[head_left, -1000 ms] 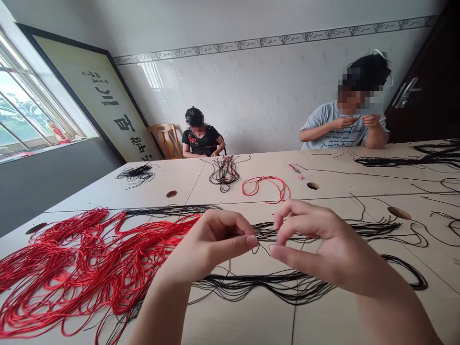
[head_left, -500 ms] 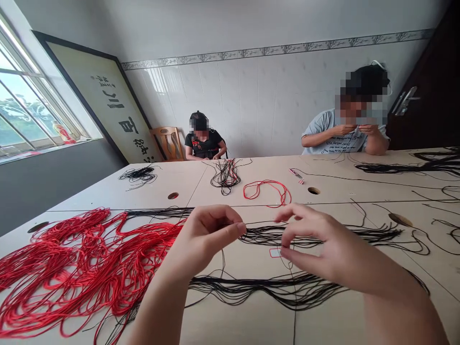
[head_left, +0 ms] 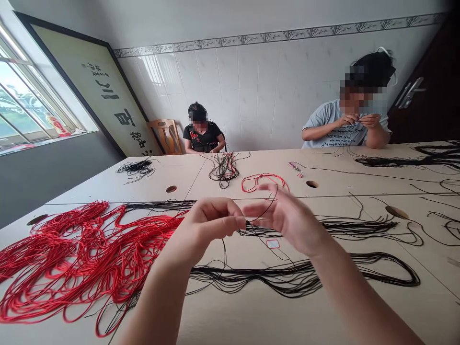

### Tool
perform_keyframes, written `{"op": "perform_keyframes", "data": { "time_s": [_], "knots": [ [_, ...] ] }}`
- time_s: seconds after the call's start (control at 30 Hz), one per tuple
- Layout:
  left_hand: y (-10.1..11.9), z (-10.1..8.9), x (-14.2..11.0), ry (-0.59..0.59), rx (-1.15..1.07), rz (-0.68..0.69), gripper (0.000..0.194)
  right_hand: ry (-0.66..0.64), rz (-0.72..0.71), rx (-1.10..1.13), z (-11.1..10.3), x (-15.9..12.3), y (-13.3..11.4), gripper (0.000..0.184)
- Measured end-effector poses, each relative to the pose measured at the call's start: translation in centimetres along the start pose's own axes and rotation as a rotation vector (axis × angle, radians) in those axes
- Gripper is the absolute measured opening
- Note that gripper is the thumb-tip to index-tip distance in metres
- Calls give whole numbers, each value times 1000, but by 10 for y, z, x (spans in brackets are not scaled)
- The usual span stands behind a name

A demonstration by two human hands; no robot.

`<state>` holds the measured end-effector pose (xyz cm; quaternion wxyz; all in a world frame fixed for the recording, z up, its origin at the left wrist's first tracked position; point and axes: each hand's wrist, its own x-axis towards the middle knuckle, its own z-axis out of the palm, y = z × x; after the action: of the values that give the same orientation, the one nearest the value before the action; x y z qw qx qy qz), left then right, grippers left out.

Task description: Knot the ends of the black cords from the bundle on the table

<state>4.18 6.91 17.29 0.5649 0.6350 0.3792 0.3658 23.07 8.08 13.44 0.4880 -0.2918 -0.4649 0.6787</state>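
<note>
My left hand (head_left: 210,227) is closed, with thumb and forefinger pinching a thin black cord (head_left: 225,253) whose length hangs below the fingers. Close on its right, my right hand (head_left: 293,220) has its fingers stretched out and slightly blurred. A thin strand curves from the pinch up across the right fingers. Under and beyond both hands lies a bundle of black cords (head_left: 359,228) on the pale table (head_left: 223,321). Nearer to me runs another black bundle (head_left: 258,278), looped at its right end. A large heap of red cord (head_left: 108,258) spreads left of my left forearm.
A small red-edged tag (head_left: 273,244) and a red cord loop (head_left: 247,178) lie on the table. More black cords (head_left: 224,170) rest farther back. The tabletop has round holes (head_left: 312,184). Two people sit across, one in a black shirt (head_left: 204,140), one in a light-blue shirt (head_left: 330,124).
My right hand has moved left towards the left hand, its curled fingers now stretched out with the strand across them. The left hand keeps its pinch. The view has shifted slightly.
</note>
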Motion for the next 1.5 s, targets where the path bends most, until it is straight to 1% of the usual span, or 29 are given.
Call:
{"op": "perform_keyframes", "data": {
  "time_s": [0.07, 0.1, 0.13, 0.17, 0.2, 0.27, 0.33, 0.37, 0.43, 0.5, 0.57, 0.67, 0.8, 0.93, 1.03, 1.1, 1.17, 1.27, 1.3, 1.37, 1.43, 1.47, 1.5],
  "knots": [
    [0, -1, 1, 36, 8, 1, 13, -200, 166, 7, 6, 2, 6, 45],
    [0, -1, 2, 60, 12, 8, 13, -269, 216, -40, 6, -1, 6, 50],
    [0, -2, 2, 85, 18, 16, 13, -305, 232, -111, 4, -4, 4, 54],
    [0, -3, 2, 112, 23, 24, 12, -310, 220, -196, 0, -10, 0, 57],
    [1, -3, 2, 135, 29, 29, 12, -285, 188, -289, -6, -15, -4, 58],
    [1, -5, 2, 150, 35, 30, 12, -197, 100, -467, -18, -28, -17, 54],
    [1, -6, 3, 142, 41, 24, 12, -138, 30, -642, -31, -41, -30, 42],
    [1, -7, 3, 135, 48, 16, 13, -133, 0, -745, -37, -47, -36, 32],
    [0, -7, 4, 132, 61, 7, 14, -168, -43, -975, -48, -58, -46, 13],
    [1, -6, 5, 138, 69, 3, 14, -176, -22, -1175, -60, -66, -54, 14],
    [2, -4, 5, 156, 77, -3, 14, -111, 74, -1302, -73, -69, -57, 19],
    [5, 0, 7, 200, 106, -17, 11, -25, 225, -1335, -98, -62, -54, 29],
    [7, 4, 9, 223, 139, -21, 11, -5, 337, -1247, -135, -38, -38, 33],
    [7, 4, 8, 232, 152, -24, 11, -30, 412, -1250, -162, -17, -21, 32],
    [7, 3, 11, 250, 181, -17, 9, 12, 438, -1291, -174, -5, -8, 32],
    [4, 3, 15, 256, 203, -37, 10, 57, 430, -1317, -178, 2, 3, 30],
    [1, 3, 21, 275, 236, -85, 12, 104, 392, -1354, -178, 8, 12, 27],
    [-4, 2, 29, 304, 301, -154, 13, 153, 298, -1436, -167, 12, 20, 25],
    [-6, 2, 30, 309, 315, -167, 13, 135, 278, -1458, -161, 12, 21, 25],
    [-7, 0, 32, 318, 327, -181, 12, 17, 284, -1477, -146, 9, 21, 22],
    [-8, -1, 31, 330, 334, -184, 14, -139, 326, -1473, -131, 6, 22, 19],
    [-8, -1, 31, 331, 338, -180, 15, -191, 349, -1478, -124, 5, 24, 20],
    [-8, -1, 30, 331, 343, -174, 16, -216, 370, -1493, -118, 4, 27, 22]
  ]
}}
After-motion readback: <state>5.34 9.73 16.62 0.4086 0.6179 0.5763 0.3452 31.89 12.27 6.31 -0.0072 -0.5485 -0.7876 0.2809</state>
